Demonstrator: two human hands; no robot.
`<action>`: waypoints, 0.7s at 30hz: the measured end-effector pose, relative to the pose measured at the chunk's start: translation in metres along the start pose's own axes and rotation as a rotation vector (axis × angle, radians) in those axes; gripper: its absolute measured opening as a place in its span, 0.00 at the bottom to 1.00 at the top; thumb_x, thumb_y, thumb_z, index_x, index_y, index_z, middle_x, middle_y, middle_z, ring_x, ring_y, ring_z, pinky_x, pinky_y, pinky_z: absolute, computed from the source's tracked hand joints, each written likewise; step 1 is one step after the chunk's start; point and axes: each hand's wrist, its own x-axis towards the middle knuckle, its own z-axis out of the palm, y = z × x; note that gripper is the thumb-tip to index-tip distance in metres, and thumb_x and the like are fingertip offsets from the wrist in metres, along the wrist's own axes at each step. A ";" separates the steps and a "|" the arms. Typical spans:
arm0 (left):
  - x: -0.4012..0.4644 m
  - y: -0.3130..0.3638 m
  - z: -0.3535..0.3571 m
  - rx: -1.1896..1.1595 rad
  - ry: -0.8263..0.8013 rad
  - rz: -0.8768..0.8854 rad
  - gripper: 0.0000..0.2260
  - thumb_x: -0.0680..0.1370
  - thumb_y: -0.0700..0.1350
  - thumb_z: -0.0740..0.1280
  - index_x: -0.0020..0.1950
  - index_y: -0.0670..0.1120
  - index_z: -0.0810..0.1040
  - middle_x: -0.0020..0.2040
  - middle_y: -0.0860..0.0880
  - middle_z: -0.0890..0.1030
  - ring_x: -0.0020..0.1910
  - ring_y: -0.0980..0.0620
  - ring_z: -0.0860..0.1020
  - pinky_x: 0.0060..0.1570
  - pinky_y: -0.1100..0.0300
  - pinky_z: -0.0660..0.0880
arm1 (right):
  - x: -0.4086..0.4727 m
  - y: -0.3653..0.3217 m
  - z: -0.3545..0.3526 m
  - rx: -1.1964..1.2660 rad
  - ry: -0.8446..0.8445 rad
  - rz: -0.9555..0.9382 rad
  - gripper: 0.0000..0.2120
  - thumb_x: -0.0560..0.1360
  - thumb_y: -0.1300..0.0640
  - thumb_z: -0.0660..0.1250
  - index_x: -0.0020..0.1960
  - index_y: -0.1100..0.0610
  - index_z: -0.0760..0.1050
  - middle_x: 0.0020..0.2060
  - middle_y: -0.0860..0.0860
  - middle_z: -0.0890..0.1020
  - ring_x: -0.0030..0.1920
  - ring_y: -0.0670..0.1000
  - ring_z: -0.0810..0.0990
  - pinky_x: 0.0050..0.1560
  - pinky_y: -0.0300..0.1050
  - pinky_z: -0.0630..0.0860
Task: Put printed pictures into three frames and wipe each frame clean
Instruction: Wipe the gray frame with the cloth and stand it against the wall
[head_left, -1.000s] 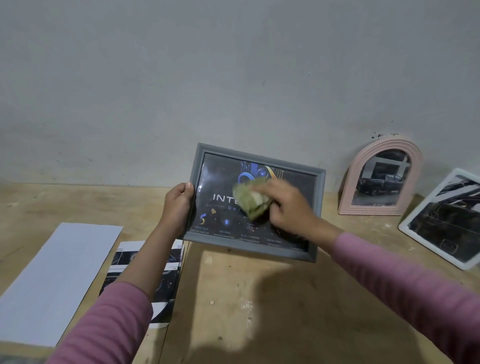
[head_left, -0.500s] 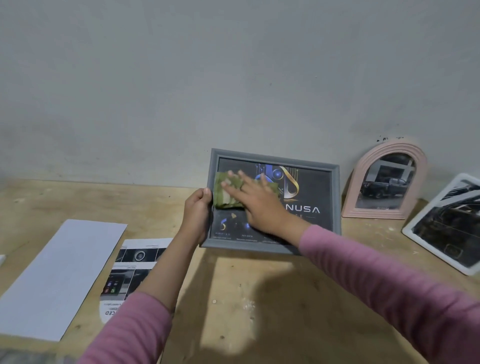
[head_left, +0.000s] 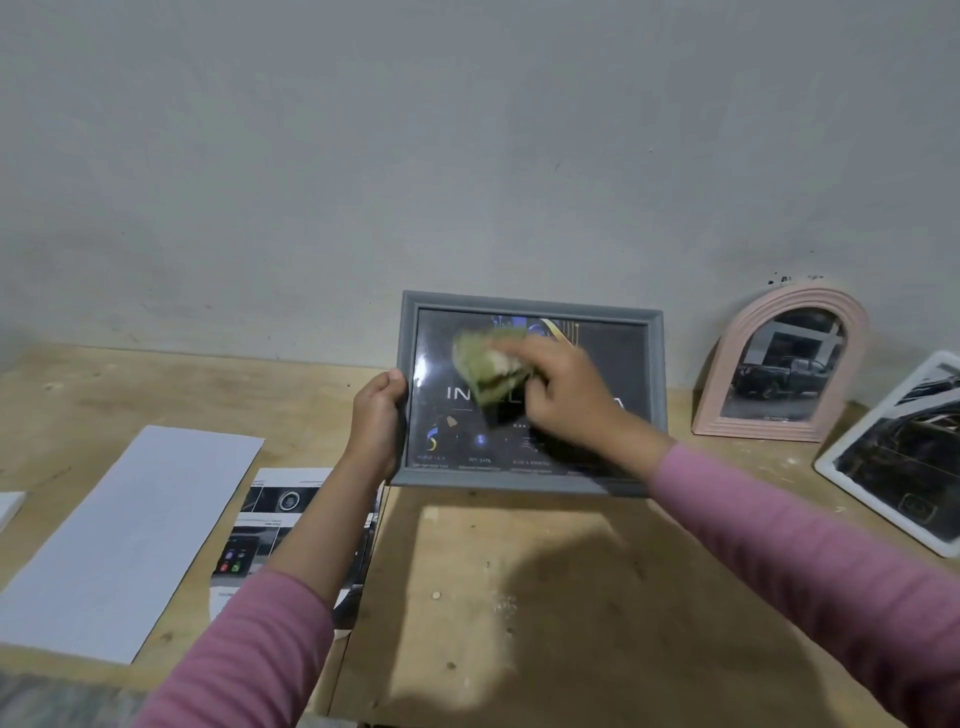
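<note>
A grey rectangular frame (head_left: 655, 374) with a dark printed poster stands tilted upright on the wooden table. My left hand (head_left: 376, 423) grips its left edge. My right hand (head_left: 566, 397) presses a green cloth (head_left: 485, 364) against the upper middle of the glass; the cloth looks blurred. To the right, a pink arched frame (head_left: 860, 338) with a picture of a dark truck leans on the wall. A white frame (head_left: 831, 462) with a dark picture lies tilted at the far right.
A long white sheet (head_left: 130, 535) lies on the wooden table (head_left: 519, 597) at the left. A printed page (head_left: 275, 525) with dark photos lies partly under my left forearm. A grey wall (head_left: 467, 156) rises right behind the frames.
My right hand has swept the green cloth from the frame's upper left corner toward the upper middle of the glass. My left hand still holds the left edge.
</note>
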 end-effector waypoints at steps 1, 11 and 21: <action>-0.003 -0.001 0.002 0.001 -0.016 0.006 0.19 0.81 0.41 0.58 0.30 0.48 0.66 0.29 0.49 0.71 0.29 0.50 0.70 0.32 0.59 0.68 | 0.010 0.003 -0.004 -0.058 0.100 0.003 0.30 0.63 0.72 0.55 0.63 0.59 0.76 0.54 0.56 0.81 0.52 0.57 0.80 0.52 0.49 0.78; -0.017 -0.006 0.020 -0.001 -0.099 0.139 0.18 0.83 0.47 0.56 0.34 0.47 0.74 0.34 0.50 0.78 0.34 0.53 0.75 0.38 0.56 0.71 | 0.019 -0.004 0.052 -0.339 -0.115 -0.016 0.39 0.62 0.80 0.60 0.73 0.64 0.61 0.74 0.62 0.59 0.74 0.63 0.56 0.71 0.58 0.50; -0.010 -0.002 0.002 -0.246 0.043 -0.136 0.24 0.77 0.66 0.56 0.46 0.45 0.73 0.40 0.45 0.80 0.40 0.45 0.79 0.46 0.52 0.75 | -0.020 -0.024 0.078 -0.262 -0.286 -0.287 0.32 0.57 0.75 0.59 0.61 0.65 0.76 0.61 0.62 0.77 0.63 0.65 0.75 0.60 0.71 0.64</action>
